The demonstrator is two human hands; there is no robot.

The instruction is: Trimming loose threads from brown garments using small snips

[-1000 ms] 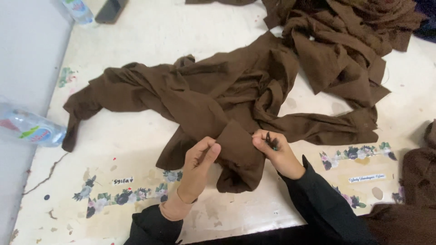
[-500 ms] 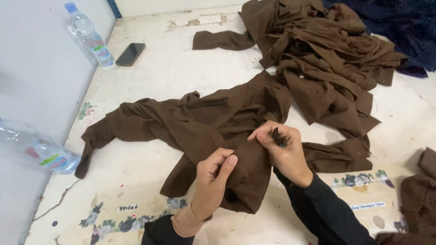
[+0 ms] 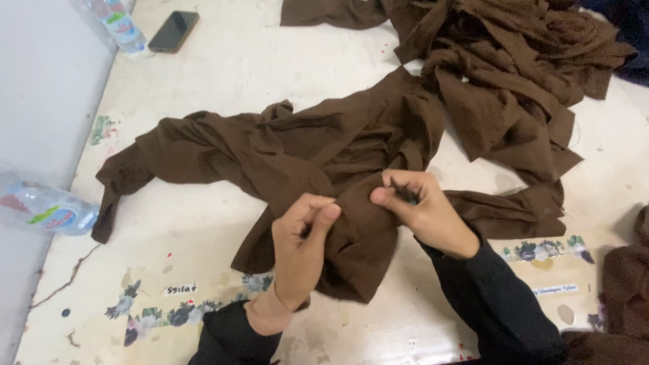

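- Head view, looking down: the left hand is pinched on a fold of the brown garment at lower centre of the frame, fingers curled and thumb pressed against them.
- The right hand, just right of centre, grips the same fold, with a small dark object held between thumb and fingers; what that object is cannot be made out.
- That garment lies spread and crumpled across the middle of the desk, one sleeve trailing to the left edge.
- A heap of brown cloth fills the upper right, touching the garment's upper part.
- More brown fabric sits at the lower right edge.
- A clear plastic bottle with a blue, green and red label lies on its side at the left edge.
- A second bottle, with a pale blue label, stands at the upper left, just beside a dark phone lying flat.
- A strip of floral stickers runs along the lower left of the desk, with a small white label above it.
- A similar floral strip and a pale label sit at lower right.
- The desk top is cream, scuffed and stained, with a crack near the lower left; a pale grey surface borders it on the left.
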